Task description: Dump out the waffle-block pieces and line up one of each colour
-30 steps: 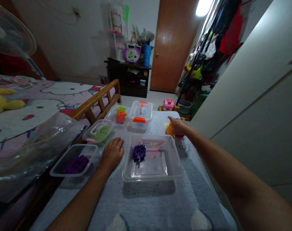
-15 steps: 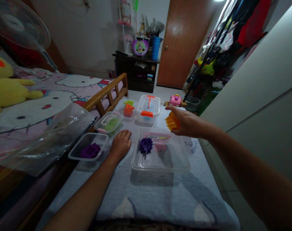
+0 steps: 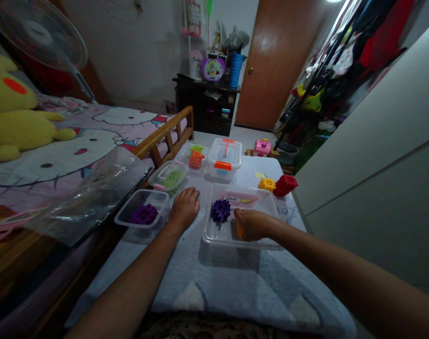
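Observation:
My right hand (image 3: 251,224) reaches into the large clear tray (image 3: 271,207) and is closed on an orange toy block (image 3: 239,230), only a sliver of which shows under the fingers. A purple spiky block (image 3: 221,210) lies in the same tray just left of the hand. My left hand (image 3: 185,208) rests palm down on the grey cloth between the tray and a small clear box (image 3: 127,220) holding purple blocks (image 3: 143,214). A yellow block (image 3: 267,184) and a red block (image 3: 285,185) lie on the cloth behind the tray.
Behind stand a lidded box with green pieces (image 3: 168,175), an open dish with orange and green pieces (image 3: 196,158) and a lidded box with orange clasps (image 3: 224,158). A bed with a wooden rail (image 3: 163,136) is at left; a white wardrobe (image 3: 376,155) at right.
My right hand carried the orange block from the table's far right side, through the air, down into the large tray. The left hand stayed flat. The camera tilted down.

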Tool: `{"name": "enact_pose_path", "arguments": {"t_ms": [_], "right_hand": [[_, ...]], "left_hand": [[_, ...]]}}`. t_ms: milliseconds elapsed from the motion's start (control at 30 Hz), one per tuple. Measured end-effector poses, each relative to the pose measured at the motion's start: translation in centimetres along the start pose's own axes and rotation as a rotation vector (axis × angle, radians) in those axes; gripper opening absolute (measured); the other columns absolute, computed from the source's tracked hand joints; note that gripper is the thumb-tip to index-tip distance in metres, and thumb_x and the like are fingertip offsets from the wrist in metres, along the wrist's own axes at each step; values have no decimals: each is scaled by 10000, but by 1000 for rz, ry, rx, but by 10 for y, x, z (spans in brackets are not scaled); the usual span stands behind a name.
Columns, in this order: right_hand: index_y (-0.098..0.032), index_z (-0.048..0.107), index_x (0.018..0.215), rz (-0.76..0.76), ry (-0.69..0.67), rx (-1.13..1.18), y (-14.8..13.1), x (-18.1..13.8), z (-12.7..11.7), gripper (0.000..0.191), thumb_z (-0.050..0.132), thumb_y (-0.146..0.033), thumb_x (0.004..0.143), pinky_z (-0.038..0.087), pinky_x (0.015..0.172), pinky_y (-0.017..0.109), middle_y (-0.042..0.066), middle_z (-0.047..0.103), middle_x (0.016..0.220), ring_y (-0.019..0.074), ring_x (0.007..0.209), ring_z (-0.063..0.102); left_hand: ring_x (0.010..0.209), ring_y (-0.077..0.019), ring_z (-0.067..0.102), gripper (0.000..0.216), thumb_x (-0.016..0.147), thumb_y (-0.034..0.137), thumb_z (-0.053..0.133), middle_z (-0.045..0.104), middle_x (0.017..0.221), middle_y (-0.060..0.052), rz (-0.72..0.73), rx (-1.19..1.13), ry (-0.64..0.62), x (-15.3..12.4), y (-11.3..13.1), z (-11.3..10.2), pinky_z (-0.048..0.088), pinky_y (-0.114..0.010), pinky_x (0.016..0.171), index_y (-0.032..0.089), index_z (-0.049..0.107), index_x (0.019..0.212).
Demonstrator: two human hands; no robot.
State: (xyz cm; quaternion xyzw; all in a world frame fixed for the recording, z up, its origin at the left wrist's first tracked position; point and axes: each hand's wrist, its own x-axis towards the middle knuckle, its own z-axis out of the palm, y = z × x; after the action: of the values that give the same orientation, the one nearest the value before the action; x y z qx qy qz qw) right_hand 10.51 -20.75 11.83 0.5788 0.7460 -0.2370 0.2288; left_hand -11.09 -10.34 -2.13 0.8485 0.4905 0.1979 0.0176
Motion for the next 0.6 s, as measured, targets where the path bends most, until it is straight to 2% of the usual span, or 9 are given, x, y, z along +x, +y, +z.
{"name": "enact_pose_path", "arguments": {"t_ms": [133,400,500,600], "right_hand": [[-14,607,1190,-50,-23,-71,-4,5,6,451,672,-87,750,530,847,337,276,665,1220,342,1109,676],[7,565,1259,-41,83,-126,-1,10,23,455,557,-60,809,553,873,372,275,662,1206,324,1068,695],[3,564,1259,-54,46,-138,-1,10,20,464,588,-95,806,538,929,389,288,624,1253,337,1140,660],[2,537,1290,-38,-24,-80,-1,6,9,576,680,-136,749,536,937,367,290,610,1266,334,1169,646]], "left_hand": [[1286,-282,541,383,900,183,489,627,1355,-139,-7,4,2,0,1,-1,390,-422,1133,131,654,1242],[1266,-290,554,384,894,177,488,628,1342,-152,10,-4,11,-1,0,-1,416,-436,1107,133,649,1239],[1264,-288,557,381,890,176,492,632,1334,-152,13,-1,13,-1,0,-1,416,-433,1107,142,649,1235],[1266,-287,556,378,894,176,487,635,1328,-155,14,-8,14,0,1,-2,407,-433,1116,138,650,1233]]}}
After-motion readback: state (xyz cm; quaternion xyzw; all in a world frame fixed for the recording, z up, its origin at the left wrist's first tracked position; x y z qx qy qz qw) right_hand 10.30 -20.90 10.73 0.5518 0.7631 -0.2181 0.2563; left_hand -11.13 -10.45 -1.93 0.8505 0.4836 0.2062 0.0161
